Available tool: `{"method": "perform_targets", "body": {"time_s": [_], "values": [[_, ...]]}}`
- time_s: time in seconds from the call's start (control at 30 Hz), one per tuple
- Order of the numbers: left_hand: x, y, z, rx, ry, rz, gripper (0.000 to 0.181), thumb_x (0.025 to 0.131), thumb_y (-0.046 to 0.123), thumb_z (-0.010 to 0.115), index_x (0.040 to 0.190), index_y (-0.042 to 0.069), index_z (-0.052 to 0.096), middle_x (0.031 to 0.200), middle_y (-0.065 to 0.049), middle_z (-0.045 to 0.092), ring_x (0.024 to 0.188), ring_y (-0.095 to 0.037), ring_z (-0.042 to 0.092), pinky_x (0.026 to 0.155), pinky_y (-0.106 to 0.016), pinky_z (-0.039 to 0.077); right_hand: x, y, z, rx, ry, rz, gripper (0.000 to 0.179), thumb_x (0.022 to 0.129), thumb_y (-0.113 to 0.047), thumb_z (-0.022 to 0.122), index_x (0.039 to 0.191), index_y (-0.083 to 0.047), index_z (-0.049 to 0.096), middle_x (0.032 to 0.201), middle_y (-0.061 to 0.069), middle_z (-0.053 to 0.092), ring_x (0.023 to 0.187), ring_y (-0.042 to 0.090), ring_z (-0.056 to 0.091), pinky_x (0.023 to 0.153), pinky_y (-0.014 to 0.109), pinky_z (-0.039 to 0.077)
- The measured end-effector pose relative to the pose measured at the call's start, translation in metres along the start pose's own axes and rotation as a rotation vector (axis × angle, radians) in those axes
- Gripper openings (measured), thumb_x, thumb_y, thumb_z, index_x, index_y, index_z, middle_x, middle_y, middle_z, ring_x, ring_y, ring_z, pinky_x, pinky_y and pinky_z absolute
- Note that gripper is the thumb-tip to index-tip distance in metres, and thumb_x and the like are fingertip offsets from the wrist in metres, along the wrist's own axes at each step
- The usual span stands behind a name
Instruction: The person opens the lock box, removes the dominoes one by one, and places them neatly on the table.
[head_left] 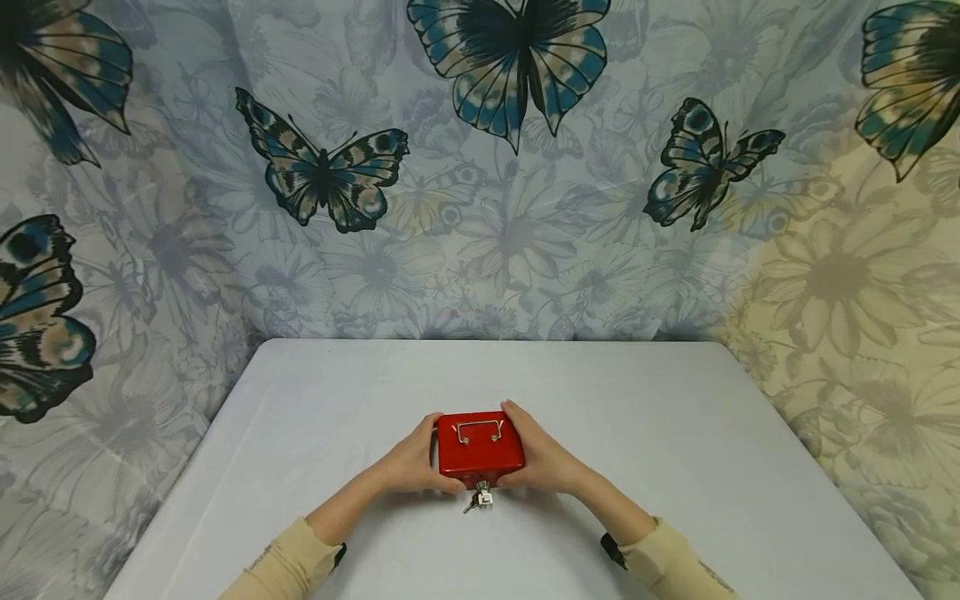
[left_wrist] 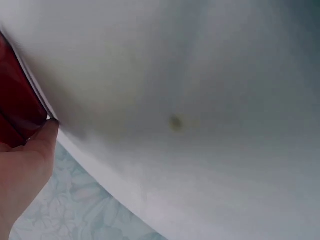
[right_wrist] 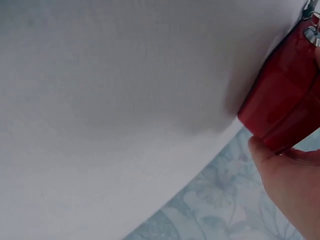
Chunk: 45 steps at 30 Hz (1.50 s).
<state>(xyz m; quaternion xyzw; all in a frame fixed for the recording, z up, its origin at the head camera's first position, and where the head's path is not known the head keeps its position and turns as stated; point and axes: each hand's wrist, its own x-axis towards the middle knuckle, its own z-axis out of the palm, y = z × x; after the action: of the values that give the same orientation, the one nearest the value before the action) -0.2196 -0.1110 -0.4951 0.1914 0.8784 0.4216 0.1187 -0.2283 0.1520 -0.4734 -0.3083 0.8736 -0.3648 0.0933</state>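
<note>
A small red metal cash box (head_left: 480, 457) with a thin wire handle (head_left: 480, 425) on its lid is at the middle of the table. My left hand (head_left: 412, 461) grips its left side, thumb along the near edge. On the opposite side my right hand (head_left: 546, 458) holds it the same way. A small padlock (head_left: 485, 498) hangs at the front, with keys (head_left: 471, 503) beside it. Each wrist view catches only part of the box: its red side (left_wrist: 19, 95) in the left one, a front corner (right_wrist: 282, 95) in the right one.
The white-covered table (head_left: 360, 375) spreads around the box on all sides. Behind it hangs a patterned cloth (head_left: 517, 267) with flowers and butterflies, which also runs along the left and right sides.
</note>
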Motion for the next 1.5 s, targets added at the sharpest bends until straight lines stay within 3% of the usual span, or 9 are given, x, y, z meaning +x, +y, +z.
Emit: {"method": "perform_targets", "body": {"time_s": [0.13,0.5,1.0,1.5], "values": [[0.000,-0.001,-0.001,0.012,-0.013,0.006,0.105,0.068,0.042,0.087,0.145,0.005,0.026,0.138,-0.005,0.046,0.125,-0.024,0.045,0.104,-0.052,0.039,0.002,0.004,0.000,-0.025,-0.013,-0.010,0.107,0.074,-0.018,0.086,0.153,0.003,0.016,0.158,0.022,0.016,0.143,0.039,0.022,0.109,0.056,0.034],[0.001,-0.005,-0.004,0.026,-0.031,0.008,0.105,0.066,0.040,0.089,0.145,0.006,0.029,0.137,-0.004,0.048,0.125,-0.024,0.046,0.105,-0.051,0.039,0.004,0.004,-0.006,-0.074,-0.025,0.003,0.103,0.072,-0.027,0.088,0.150,0.000,0.026,0.150,0.014,0.036,0.133,0.029,0.040,0.103,0.051,0.044],[0.001,-0.007,-0.004,0.019,-0.026,0.015,0.103,0.066,0.038,0.090,0.144,0.006,0.030,0.134,-0.004,0.049,0.124,-0.023,0.046,0.106,-0.051,0.039,0.008,0.002,-0.011,-0.175,-0.025,-0.011,0.101,0.068,-0.034,0.090,0.146,-0.003,0.034,0.144,0.009,0.044,0.127,0.027,0.046,0.101,0.048,0.047],[0.001,-0.006,-0.004,0.002,-0.026,0.009,0.110,0.064,0.041,0.091,0.146,0.005,0.027,0.138,-0.006,0.047,0.126,-0.026,0.045,0.107,-0.053,0.037,0.014,-0.002,-0.023,-0.129,-0.077,0.022,0.099,0.068,-0.039,0.088,0.144,-0.001,0.038,0.141,0.009,0.048,0.126,0.027,0.048,0.101,0.050,0.045]]}}
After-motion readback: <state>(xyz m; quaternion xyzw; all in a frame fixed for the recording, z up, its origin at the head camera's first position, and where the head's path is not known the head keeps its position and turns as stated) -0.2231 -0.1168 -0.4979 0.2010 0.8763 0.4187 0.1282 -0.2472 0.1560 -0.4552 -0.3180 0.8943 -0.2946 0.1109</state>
